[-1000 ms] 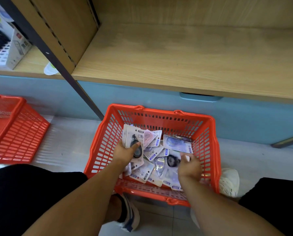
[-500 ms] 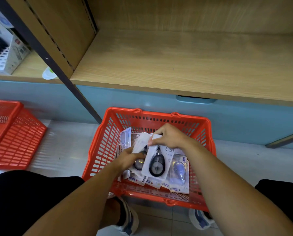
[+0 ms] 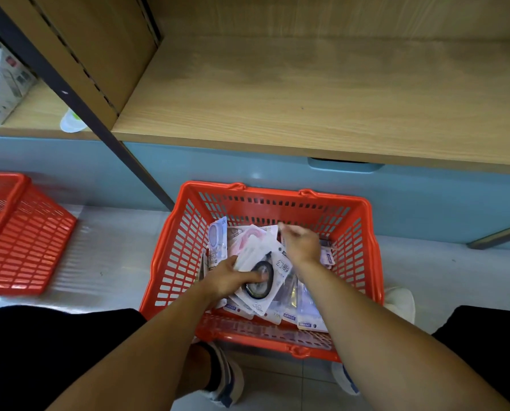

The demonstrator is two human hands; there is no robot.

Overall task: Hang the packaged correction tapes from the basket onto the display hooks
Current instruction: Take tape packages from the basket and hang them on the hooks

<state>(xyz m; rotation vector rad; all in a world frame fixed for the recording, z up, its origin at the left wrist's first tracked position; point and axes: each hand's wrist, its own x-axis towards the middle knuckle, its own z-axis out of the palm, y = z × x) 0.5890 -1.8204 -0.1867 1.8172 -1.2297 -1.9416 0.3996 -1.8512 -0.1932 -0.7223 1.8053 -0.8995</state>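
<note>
fingers (image 3: 255, 276) on glossy flat packs (image 3: 258, 287)

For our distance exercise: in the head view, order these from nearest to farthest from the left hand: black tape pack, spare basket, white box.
1. Black tape pack, under the left hand.
2. Spare basket, floor, left.
3. White box, shelf, far left.

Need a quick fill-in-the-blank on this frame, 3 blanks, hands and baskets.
1. The left hand grips a stack of white carded correction-tape packs with its ____ on top.
2. Both hands are inside the ____ slotted plastic basket.
3. A second red basket lies on the person's ____ side.

Missing words: thumb; red; left
</note>
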